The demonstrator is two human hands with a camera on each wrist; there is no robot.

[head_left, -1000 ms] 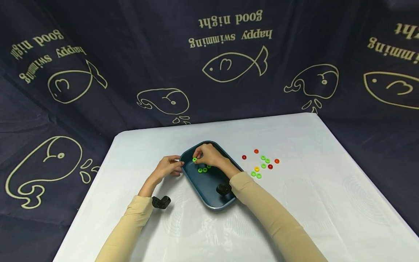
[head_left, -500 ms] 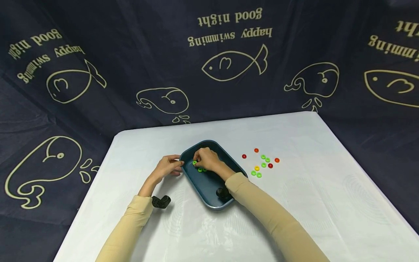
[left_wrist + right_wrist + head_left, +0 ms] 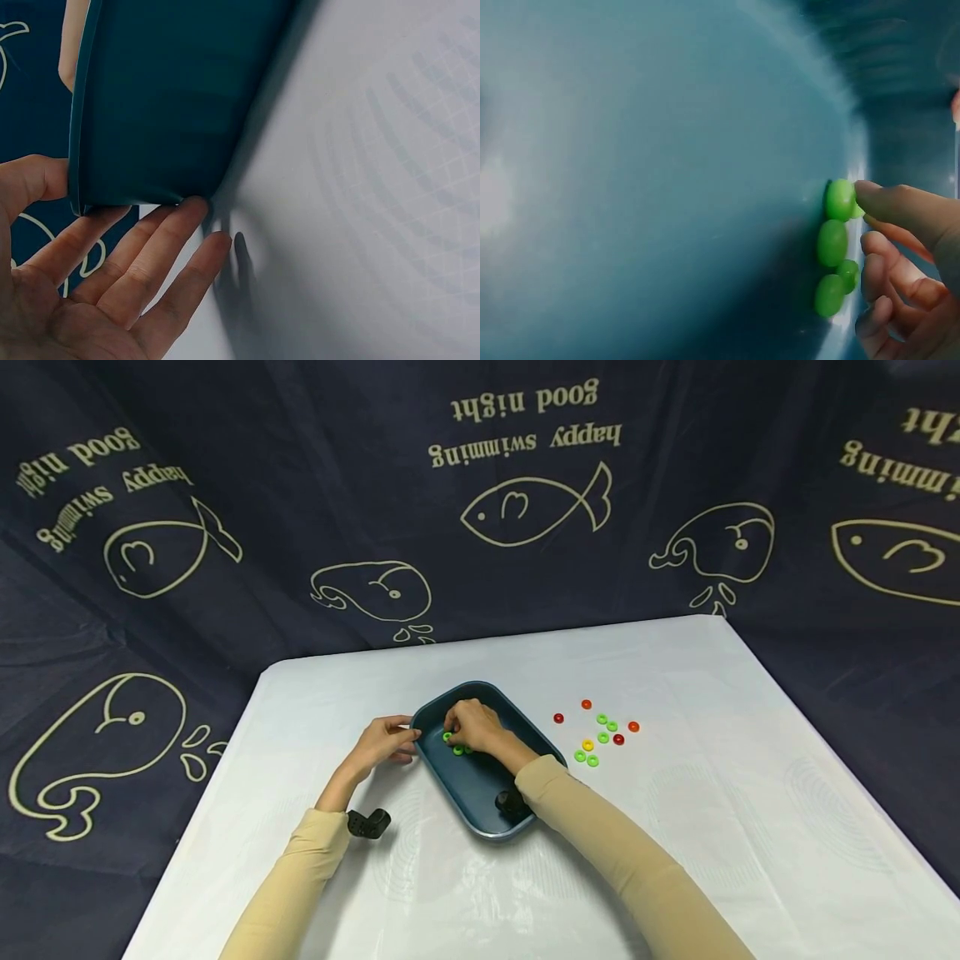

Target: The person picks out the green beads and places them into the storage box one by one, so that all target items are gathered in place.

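Observation:
A dark blue tray [image 3: 471, 787] lies on the white table. My left hand [image 3: 377, 745] grips its left far corner, the thumb at the rim and the fingers [image 3: 161, 251] against the outer wall. Inside the tray, my right hand [image 3: 477, 728] pinches a green ring bead [image 3: 447, 737] between thumb and forefinger, low at the floor. Several other green beads [image 3: 832, 243] sit close together in a row beside it, as the right wrist view shows. In the head view the right hand partly hides that row.
Right of the tray several loose ring beads lie on the table: red [image 3: 618, 739], orange [image 3: 633, 727], green [image 3: 602, 719] and one yellow bead [image 3: 588, 745]. A dark curtain [image 3: 540, 585] with fish and whale drawings hangs behind the table.
My right hand has come down and slightly nearer inside the tray, bringing the green bead up to the others in the row. The left hand stays at the corner.

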